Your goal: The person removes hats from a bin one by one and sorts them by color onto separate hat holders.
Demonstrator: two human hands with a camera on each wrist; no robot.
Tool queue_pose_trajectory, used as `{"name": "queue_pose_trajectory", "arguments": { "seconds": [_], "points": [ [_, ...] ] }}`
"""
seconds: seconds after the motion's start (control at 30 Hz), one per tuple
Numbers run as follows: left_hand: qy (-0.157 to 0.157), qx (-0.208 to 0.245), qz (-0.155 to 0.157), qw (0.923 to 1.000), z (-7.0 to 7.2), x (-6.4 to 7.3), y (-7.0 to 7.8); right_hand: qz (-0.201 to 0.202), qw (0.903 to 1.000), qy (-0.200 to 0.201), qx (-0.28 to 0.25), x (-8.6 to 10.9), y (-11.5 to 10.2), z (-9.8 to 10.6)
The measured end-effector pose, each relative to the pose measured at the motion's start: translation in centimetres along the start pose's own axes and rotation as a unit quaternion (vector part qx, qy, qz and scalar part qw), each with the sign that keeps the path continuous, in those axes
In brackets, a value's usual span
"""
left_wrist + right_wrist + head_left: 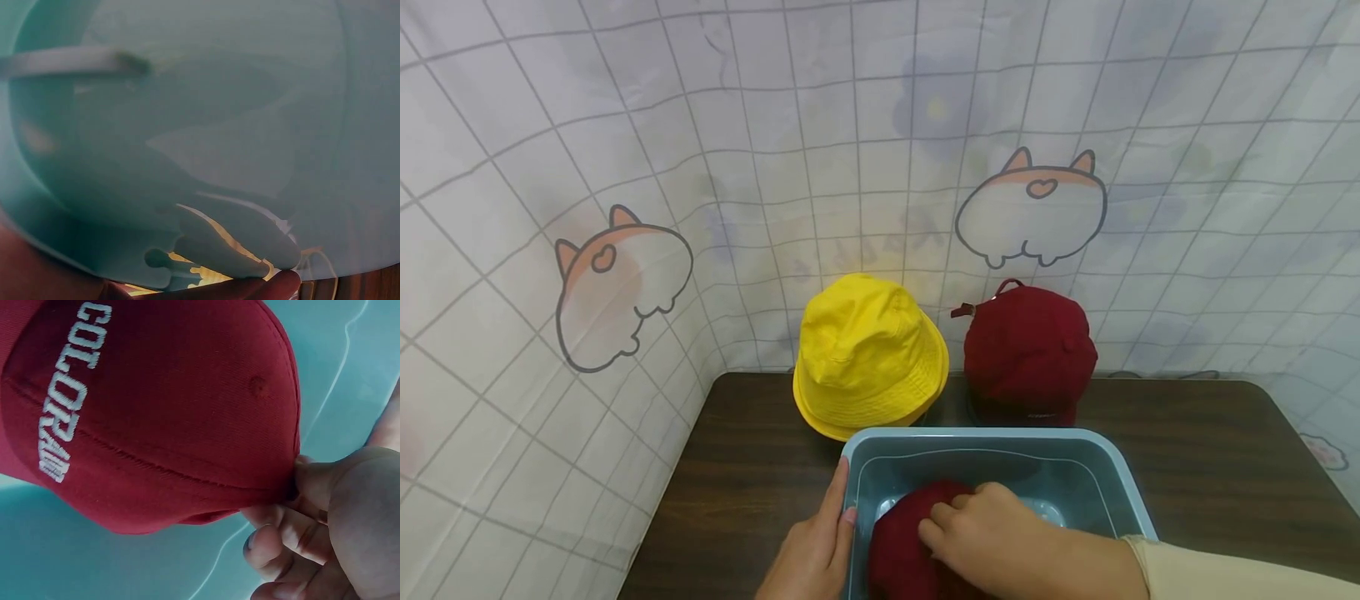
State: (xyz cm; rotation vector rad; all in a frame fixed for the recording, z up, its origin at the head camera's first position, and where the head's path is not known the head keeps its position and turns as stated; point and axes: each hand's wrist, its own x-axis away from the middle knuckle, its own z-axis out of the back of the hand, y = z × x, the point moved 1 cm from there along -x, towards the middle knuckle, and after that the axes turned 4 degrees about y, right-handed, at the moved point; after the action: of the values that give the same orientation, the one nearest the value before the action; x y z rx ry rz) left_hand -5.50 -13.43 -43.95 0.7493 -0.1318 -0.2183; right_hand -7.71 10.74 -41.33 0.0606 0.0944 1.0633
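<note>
My right hand (981,533) reaches into a blue-grey plastic basin (985,433) and pinches a dark red baseball cap (898,533). In the right wrist view the thumb and fingers hold the cap (169,425) at an edge of its crown; white embroidered letters run across its front. My left hand (812,546) lies along the left side of the basin, its fingers extended and touching near the rim. The left wrist view shows the basin's smooth wall (237,125) close up, with fingers (284,284) against it at the bottom edge.
Behind the basin, a yellow bucket hat (865,358) stands at the back of the dark wooden table (722,483). Beside it on the right is another dark red cap (1030,354) with its strap upward. A white gridded curtain (820,150) hangs behind and at both sides.
</note>
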Motion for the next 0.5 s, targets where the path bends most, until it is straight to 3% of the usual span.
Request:
{"name": "queue_pose_trajectory", "arguments": {
  "seconds": [0.2,0.5],
  "points": [
    [-0.005,0.000,0.003,1.0000,0.0,-0.1,0.0,-0.014,0.9984,0.055,0.001,0.8,0.4,0.6],
    [0.011,-0.015,-0.010,0.9998,-0.2,-0.1,-0.1,-0.048,0.9929,0.101,-0.039,2.1,1.1,2.2]
  ]
}}
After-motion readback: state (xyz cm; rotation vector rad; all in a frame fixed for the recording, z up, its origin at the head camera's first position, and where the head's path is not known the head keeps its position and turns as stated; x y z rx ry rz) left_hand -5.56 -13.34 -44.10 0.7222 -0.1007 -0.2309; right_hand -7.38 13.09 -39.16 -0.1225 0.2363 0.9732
